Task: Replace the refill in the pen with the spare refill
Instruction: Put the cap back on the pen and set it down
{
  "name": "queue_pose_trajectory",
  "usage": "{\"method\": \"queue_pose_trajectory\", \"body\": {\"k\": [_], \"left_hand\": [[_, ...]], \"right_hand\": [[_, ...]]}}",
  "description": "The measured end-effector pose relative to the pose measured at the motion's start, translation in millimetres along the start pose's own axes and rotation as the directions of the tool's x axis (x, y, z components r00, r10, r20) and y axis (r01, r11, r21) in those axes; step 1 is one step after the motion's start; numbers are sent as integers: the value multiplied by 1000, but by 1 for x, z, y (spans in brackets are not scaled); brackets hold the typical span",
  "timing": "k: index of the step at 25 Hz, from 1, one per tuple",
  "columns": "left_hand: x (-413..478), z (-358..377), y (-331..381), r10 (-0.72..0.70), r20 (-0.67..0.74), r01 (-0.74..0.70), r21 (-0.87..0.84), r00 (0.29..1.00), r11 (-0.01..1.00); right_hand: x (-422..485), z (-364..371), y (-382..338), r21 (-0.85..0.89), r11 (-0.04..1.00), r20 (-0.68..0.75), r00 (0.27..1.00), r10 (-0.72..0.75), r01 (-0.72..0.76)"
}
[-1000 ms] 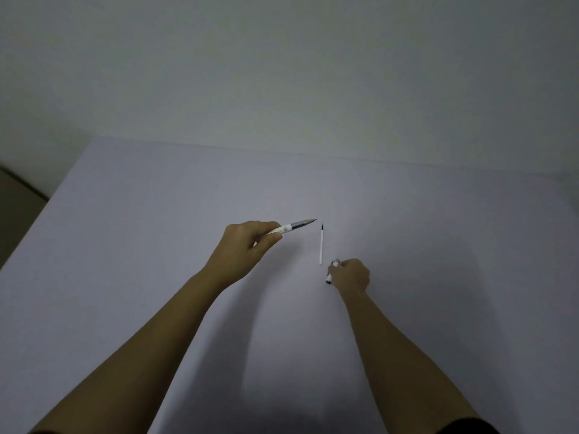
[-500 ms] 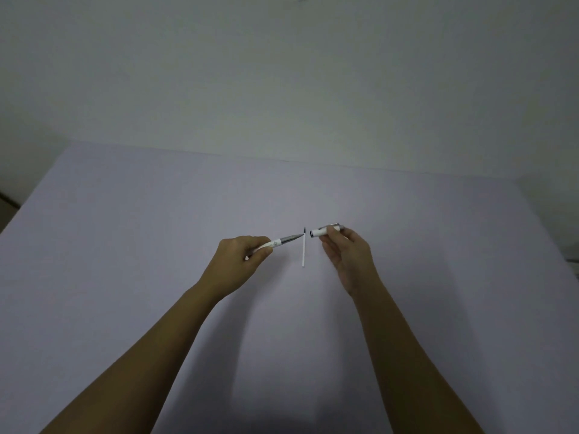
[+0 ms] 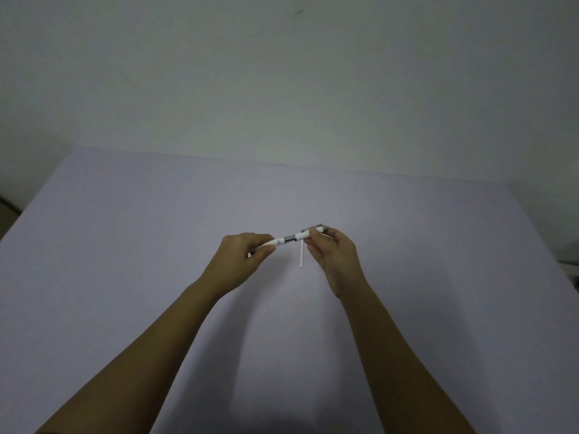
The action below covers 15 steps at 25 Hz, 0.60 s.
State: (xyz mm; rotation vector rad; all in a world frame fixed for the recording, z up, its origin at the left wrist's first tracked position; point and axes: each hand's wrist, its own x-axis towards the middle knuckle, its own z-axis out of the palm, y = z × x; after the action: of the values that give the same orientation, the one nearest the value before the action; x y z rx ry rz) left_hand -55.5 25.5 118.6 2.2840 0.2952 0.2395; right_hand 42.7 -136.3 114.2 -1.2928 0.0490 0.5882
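The left hand (image 3: 242, 258) pinches the white front barrel of the pen (image 3: 291, 239), while the right hand (image 3: 332, 253) pinches its clip end at 3 o'clock; both are closed on it above the table (image 3: 125, 245). A thin white refill (image 3: 301, 255) lies flat below, toward 6 o'clock, between the hands.

Pale lilac worktop (image 3: 125, 261) is filling the lower frame, plain wall (image 3: 282, 89) sitting behind it; small dark mark (image 3: 299, 11) up top, possibly a stain.
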Motion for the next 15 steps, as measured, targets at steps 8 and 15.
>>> {"method": "queue_pose_trajectory", "body": {"k": [8, 15], "left_hand": [[-1, 2, 8, -3, -69, 3, -8, 998, 1000], [-2, 0, 8, 1, -105, -1, 0, 994, 1000]], "right_hand": [[-2, 13, 0, -87, 993, 47, 996, -72, 76], [-2, 19, 0, -126, 990, 55, 996, -64, 71]]}}
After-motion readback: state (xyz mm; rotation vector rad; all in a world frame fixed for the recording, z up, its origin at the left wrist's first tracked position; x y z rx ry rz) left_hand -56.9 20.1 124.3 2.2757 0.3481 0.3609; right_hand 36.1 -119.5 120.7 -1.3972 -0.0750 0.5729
